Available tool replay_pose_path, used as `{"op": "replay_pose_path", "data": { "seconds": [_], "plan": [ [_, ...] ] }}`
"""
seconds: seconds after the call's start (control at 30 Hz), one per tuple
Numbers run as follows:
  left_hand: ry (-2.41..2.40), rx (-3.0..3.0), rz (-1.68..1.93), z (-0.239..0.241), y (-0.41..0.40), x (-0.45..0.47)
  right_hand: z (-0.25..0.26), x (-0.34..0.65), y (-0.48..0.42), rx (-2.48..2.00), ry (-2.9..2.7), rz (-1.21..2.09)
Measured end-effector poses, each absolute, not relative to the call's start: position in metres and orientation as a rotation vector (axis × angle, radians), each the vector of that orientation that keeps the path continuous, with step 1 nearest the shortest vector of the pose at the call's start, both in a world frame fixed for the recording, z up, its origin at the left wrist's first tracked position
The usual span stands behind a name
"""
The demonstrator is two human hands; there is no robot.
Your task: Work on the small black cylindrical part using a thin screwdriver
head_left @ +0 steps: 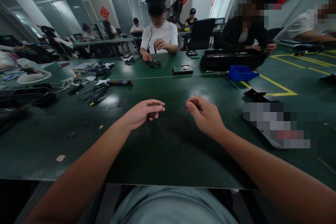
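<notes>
Above a green table [168, 157], the right hand [206, 113] held a screwdriver [185, 107] near the curled left hand [143, 113], whose contents I couldn't tell.

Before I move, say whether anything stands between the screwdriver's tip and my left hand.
Nothing visible does: only a gap above the green table separates your left hand from the screwdriver in your right hand.

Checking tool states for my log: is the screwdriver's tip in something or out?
Out: the screwdriver in the right hand shows its bare tip, with a gap before the left hand.
</notes>
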State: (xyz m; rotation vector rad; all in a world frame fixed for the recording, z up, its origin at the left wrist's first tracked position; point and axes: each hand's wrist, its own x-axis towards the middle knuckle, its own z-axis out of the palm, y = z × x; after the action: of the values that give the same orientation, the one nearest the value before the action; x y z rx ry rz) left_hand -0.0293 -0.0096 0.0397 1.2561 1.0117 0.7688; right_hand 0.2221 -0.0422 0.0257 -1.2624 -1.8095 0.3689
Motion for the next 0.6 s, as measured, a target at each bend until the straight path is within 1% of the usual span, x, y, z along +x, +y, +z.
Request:
{"op": "replay_pose_path", "data": {
  "seconds": [0.17, 0.33, 0.6],
  "plan": [
    [0.986, 0.910, 0.955, 0.051, 0.004, -0.073, 0.025, 0.223, -0.042, -1.263, -1.815, 0.380],
    [1.061, 0.668, 1.177, 0.056, 0.012, -0.143, 0.023, 0.222, -0.041, -1.254, -1.801, 0.395],
    [1.417, 0.479, 1.575, 0.062, -0.003, -0.271, 0.024, 0.222, -0.041, -1.248, -1.798, 0.395]
  ]
}}
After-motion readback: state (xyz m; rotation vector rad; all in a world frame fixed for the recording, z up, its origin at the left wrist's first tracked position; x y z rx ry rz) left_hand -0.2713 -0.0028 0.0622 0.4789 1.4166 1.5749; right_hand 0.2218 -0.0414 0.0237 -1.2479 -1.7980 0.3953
